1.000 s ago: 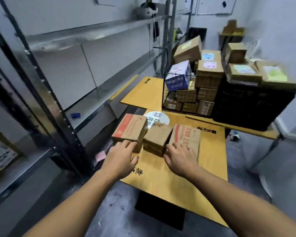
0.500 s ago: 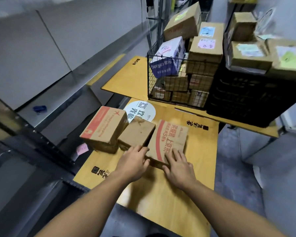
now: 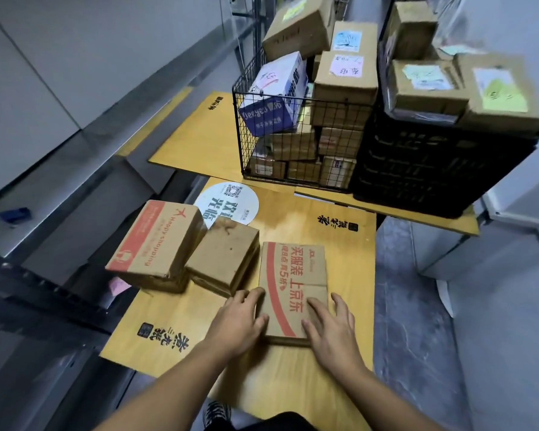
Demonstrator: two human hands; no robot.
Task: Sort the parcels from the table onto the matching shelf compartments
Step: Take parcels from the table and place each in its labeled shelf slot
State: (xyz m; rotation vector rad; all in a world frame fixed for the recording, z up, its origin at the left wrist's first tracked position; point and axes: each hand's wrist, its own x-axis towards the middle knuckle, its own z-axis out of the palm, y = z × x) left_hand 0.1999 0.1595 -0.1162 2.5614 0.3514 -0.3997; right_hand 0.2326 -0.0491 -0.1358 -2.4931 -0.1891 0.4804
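Note:
Three cardboard parcels lie on the yellow table (image 3: 349, 275). At the right is a flat parcel with red Chinese print (image 3: 293, 284). My left hand (image 3: 240, 321) grips its near left edge, and my right hand (image 3: 330, 328) presses on its near right corner. To the left of it sits a plain brown parcel (image 3: 224, 256), and further left a taller parcel printed "Happy shopping" (image 3: 156, 241), which overhangs the table's left edge. The metal shelf (image 3: 59, 188) runs along the left side.
A wire basket (image 3: 262, 126) full of parcels and a black crate (image 3: 423, 169) topped with labelled boxes stand at the back of the table. A round white sticker (image 3: 227, 197) lies behind the parcels. A small blue object (image 3: 14, 214) rests on the shelf. A pink note (image 3: 119, 286) sits below the table edge.
Both hands have shifted from the left and middle parcels to the red-printed flat parcel, which has slid nearer to me. The view has tilted down toward the table.

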